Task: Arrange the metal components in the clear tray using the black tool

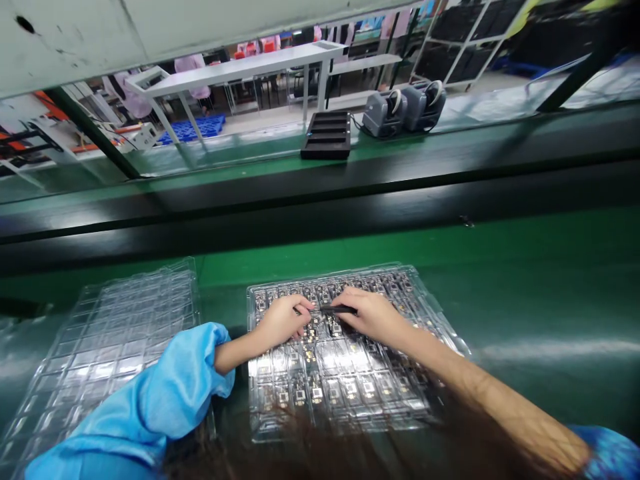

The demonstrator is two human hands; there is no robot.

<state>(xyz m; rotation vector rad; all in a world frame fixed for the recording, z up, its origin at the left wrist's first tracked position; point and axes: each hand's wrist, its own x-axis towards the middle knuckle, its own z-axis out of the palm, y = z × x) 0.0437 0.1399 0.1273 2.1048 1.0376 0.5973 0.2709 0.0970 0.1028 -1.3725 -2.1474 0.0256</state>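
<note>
A clear plastic tray (254,373) lies on the green worktop, with rows of small circuit boards (317,393) in its pockets. My right hand (373,315) reaches in over the tray's upper part and grips black tweezers (341,309), their tips pointing left. Just across from those tips, my left hand (284,319) is closed, thumb and fingers drawn together above the boards. Whatever sits between its fingertips is too small to make out. Hair hides part of the tray's near edge.
Left of the boards lies another clear pocketed tray (115,320). Beyond the worktop runs a black conveyor belt (240,227). Across it stand a black compartment box (326,135) and two grey tape dispensers (405,110). A pale beam (175,33) crosses overhead; people work farther back.
</note>
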